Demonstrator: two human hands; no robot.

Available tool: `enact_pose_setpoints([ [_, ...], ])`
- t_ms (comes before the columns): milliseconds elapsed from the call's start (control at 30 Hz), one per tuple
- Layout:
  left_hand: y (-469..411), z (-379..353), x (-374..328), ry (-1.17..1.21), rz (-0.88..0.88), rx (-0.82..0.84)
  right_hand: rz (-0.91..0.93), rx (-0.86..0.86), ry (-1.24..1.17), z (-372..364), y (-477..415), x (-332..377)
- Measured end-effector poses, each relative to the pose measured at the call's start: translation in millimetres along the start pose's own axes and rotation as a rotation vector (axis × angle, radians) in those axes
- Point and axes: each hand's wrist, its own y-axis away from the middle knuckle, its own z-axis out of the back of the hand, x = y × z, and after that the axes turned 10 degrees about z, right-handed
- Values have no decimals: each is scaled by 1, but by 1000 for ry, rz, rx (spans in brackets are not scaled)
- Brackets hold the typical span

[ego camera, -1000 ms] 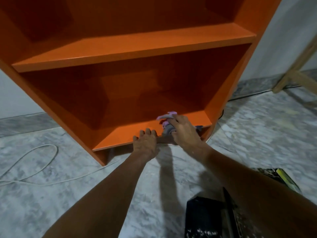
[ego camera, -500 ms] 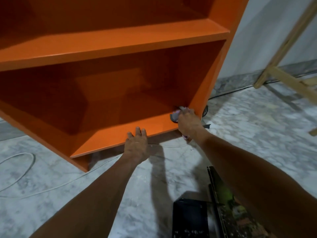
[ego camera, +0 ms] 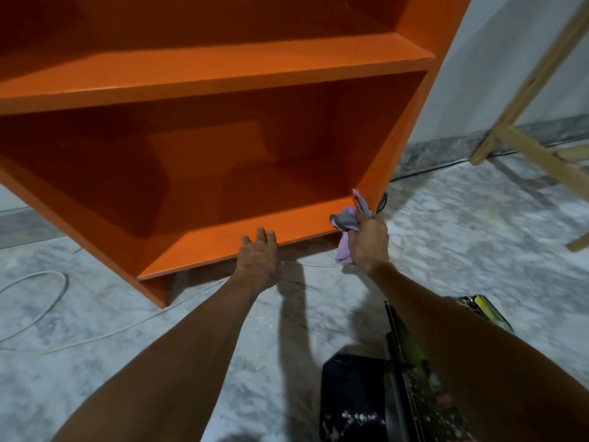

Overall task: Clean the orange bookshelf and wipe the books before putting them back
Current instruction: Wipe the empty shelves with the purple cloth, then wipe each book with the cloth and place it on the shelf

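The orange bookshelf [ego camera: 223,71] stands on a grey marble floor [ego camera: 478,250] and fills the upper left part of the view. Its compartments hold nothing that I can see. The bottom shelf [ego camera: 204,250] is bare and sits a little above the floor.

The right hand [ego camera: 368,244] is at the right front corner of the bottom shelf, where this shelf meets the side panel. Its grip is closed tight: the fingers are curled round a bunched cloth [ego camera: 345,218], which is lilac with a grey part. One end of the cloth sticks up against the side panel and another end hangs below the hand. The cloth touches the front edge of the shelf at the corner.

The left hand [ego camera: 258,263] is just beside it, more to the middle. Its grip is open and holds nothing; the fingers are nearly straight and the fingertips [ego camera: 261,232] rest on the front edge of the bottom shelf.

The books [ego camera: 353,400] lie on the floor near the person, below the right forearm, well apart from the bookshelf. One has a black cover with white specks; another, with green and yellow, is partly hidden by the arm.

A white cable [ego camera: 47,298] curls on the floor at the left. A wooden frame [ego camera: 522,148] leans at the right, near the pale wall [ego camera: 497,59].
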Motion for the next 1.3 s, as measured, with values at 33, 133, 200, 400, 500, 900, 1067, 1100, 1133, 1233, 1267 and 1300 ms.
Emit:
enact_pose_setpoints([
  [33,0,0,1,-8,-5,-4,-34,-19,-44,-12,1,7],
  [133,1,1,1,-73,-33,-46,-153,-95,-201,-44,15,33],
  [200,3,3,1,-100,-54,-68,-212,-85,-270,-56,26,49],
  [400,1,3,30,59,-108,-45,-221,-29,-443,-78,42,84],
  [500,19,3,52,98,-47,-55,-124,240,-419,-69,47,101],
  [900,153,44,30,260,30,-95,119,413,-186,60,104,117],
  [1067,221,60,-18,320,-12,-73,103,355,-119,154,142,85],
  [1100,238,57,-31,353,-39,-71,82,318,-149,173,153,77],
  [1133,250,55,-43,385,-66,-75,67,278,-172,189,161,71],
  [1233,286,36,-79,446,-108,-47,67,208,-145,225,187,47],
  [1267,294,27,-90,456,-110,-26,55,196,-127,234,194,39],
  [1300,305,18,-103,462,-110,0,29,189,-120,244,202,28],
])
